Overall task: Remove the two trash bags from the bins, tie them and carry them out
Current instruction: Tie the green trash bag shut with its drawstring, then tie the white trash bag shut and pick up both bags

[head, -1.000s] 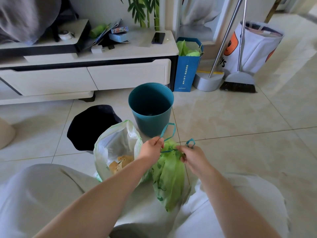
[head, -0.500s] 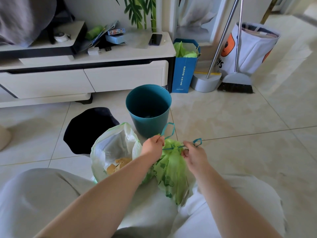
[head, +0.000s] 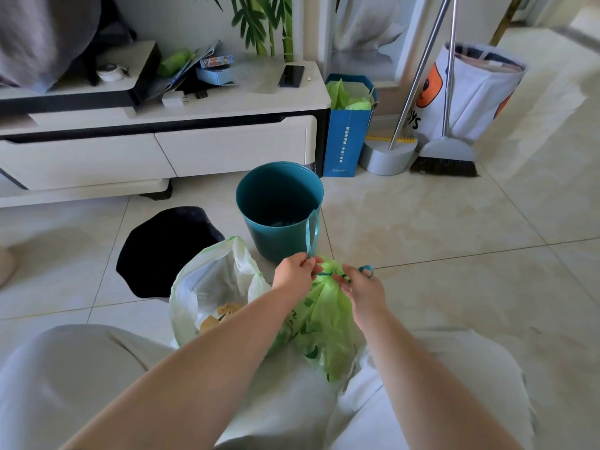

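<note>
Forearms converge above the lap — each hand's grip, left hand and right hand, pinches the green bag's drawstring.

Two bare forearms reach up from the bottom edge, no sleeves on either, no watch, no rings or bands that show. The left hand and right hand are uncovered too, fingers plain and ungloved. Below, loose pale grey trousers cover both knees (soft, creased fabric, no print or visible pockets).
</note>
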